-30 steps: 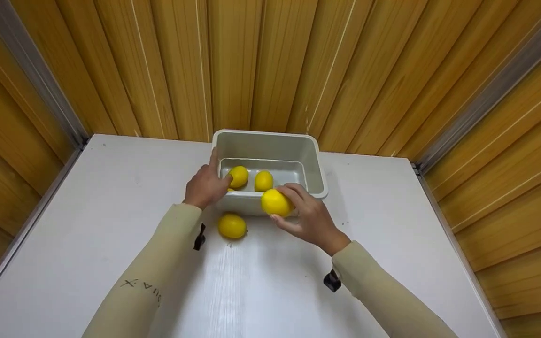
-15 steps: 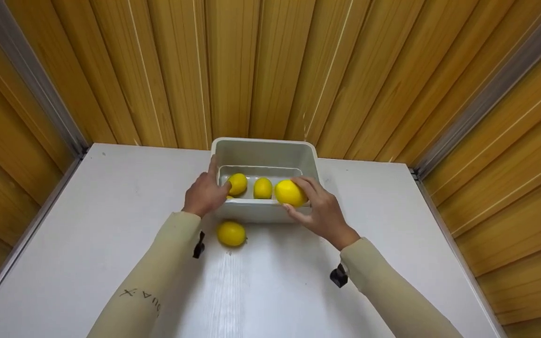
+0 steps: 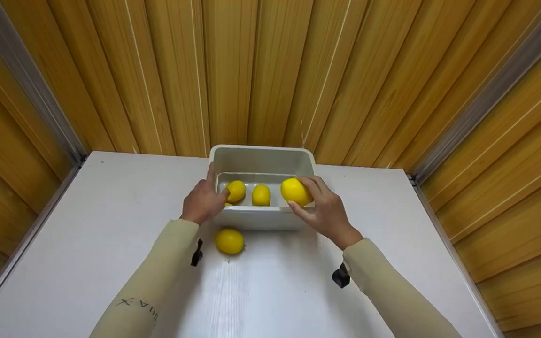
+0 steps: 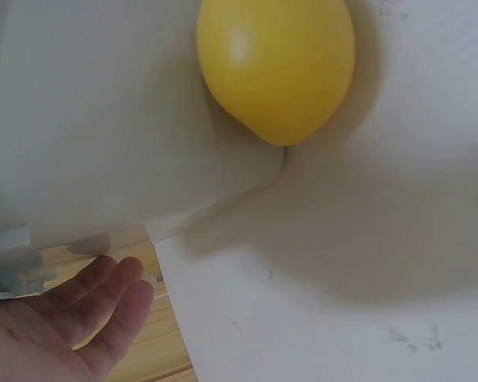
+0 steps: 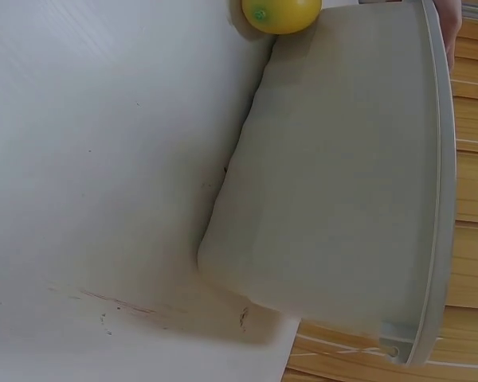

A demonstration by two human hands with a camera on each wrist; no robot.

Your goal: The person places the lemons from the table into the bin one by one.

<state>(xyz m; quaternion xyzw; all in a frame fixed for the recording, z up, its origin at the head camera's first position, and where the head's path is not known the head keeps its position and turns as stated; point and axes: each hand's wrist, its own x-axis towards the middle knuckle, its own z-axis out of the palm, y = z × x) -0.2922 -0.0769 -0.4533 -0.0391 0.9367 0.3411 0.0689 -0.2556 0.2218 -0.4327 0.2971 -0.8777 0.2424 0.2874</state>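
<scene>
My right hand (image 3: 328, 211) pinches a yellow lemon (image 3: 295, 191) between thumb and fingers, over the right front part of a grey plastic bin (image 3: 261, 219). Inside the bin lie a lemon near the left (image 3: 236, 190) and a middle lemon (image 3: 261, 195). A yellow sliver of another shows behind the front rim by my left thumb. My left hand (image 3: 203, 201) grips the bin's left front corner, thumb over the rim and fingers outside. Just in front of the bin, one lemon (image 3: 229, 241) rests on the table; it also appears in the left wrist view.
The bin stands at the back of a white table (image 3: 125, 206), near a wall of wood-look panels (image 3: 233, 70). Similar panels rise on both sides. Small dark marks dot the tabletop.
My right hand has carried its lemon rightward and farther in over the bin. The left hand keeps its place on the bin. The head view has tilted slightly upward.
</scene>
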